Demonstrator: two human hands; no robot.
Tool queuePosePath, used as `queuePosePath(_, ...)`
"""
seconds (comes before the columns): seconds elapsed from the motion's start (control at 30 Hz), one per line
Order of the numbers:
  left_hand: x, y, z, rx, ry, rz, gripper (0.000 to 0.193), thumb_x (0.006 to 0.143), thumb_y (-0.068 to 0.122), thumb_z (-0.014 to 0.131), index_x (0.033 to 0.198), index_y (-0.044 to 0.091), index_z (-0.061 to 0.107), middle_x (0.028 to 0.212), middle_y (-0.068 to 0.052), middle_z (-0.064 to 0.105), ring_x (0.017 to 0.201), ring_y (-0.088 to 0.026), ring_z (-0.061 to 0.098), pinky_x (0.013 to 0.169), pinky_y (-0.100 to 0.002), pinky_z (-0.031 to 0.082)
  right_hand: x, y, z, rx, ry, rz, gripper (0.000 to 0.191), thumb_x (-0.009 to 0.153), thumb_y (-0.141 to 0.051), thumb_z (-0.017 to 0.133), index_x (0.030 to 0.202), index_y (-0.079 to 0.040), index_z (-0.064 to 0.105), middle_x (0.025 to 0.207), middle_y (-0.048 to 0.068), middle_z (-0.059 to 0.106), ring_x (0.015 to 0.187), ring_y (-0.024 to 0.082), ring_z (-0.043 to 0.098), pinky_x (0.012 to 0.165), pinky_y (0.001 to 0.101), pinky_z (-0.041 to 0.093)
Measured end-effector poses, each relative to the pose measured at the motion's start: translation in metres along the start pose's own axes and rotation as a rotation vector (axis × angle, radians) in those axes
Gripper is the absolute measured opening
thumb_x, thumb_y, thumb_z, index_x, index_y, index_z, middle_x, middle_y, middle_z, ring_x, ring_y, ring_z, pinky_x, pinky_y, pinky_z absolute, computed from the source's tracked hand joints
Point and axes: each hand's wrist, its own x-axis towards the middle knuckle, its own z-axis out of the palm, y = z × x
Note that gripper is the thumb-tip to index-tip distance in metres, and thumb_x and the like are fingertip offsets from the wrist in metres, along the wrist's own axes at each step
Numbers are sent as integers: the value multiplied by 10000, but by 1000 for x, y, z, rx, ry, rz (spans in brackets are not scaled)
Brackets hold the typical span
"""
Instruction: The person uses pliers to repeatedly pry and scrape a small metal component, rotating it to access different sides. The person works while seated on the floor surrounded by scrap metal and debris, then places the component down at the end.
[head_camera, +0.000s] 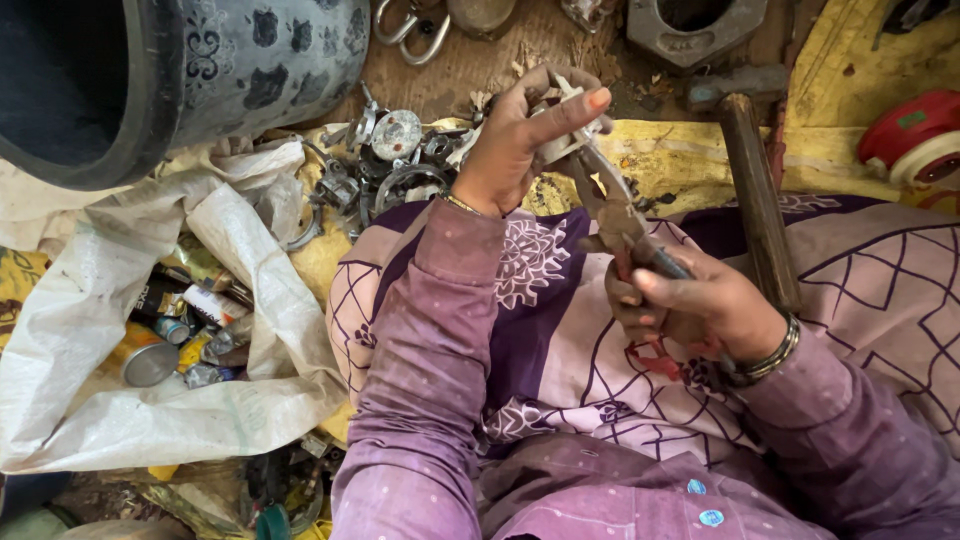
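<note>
Scrap-littered dirt floor (480, 70), daylight.

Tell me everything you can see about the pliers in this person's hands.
The pliers look like worn, rusty metal with red-covered handles. The right hand grips the handles over the lap, and the tool slants up and left. Its nose meets a small pale piece pinched in the left hand.

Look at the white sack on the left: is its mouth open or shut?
Open. The white sack has its edges spread apart, and cans and tubes show inside its mouth.
</note>
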Motion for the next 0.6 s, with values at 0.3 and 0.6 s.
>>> queuePosePath(0.3,-2,-1,0,499,303,-124,715,686,519,860,1019,-55,592,868,-110,688,655,-168,753,421,-277,667,16,14,2,-1318,506,-419,532,875,-273,765,1288,31,622,804,22,564,693,154,553,633,308,449)
queuePosePath(0.6,2,1,-31,37,-48,-157,998,869,759,659,1330,-120,555,1131,-223,656,1092,-362,708,917,-504,712,-6,-19,-3,8,-14,-100,368,934,-235,704,1134,-3,500,846,21,427,704,145,425,571,303,380)
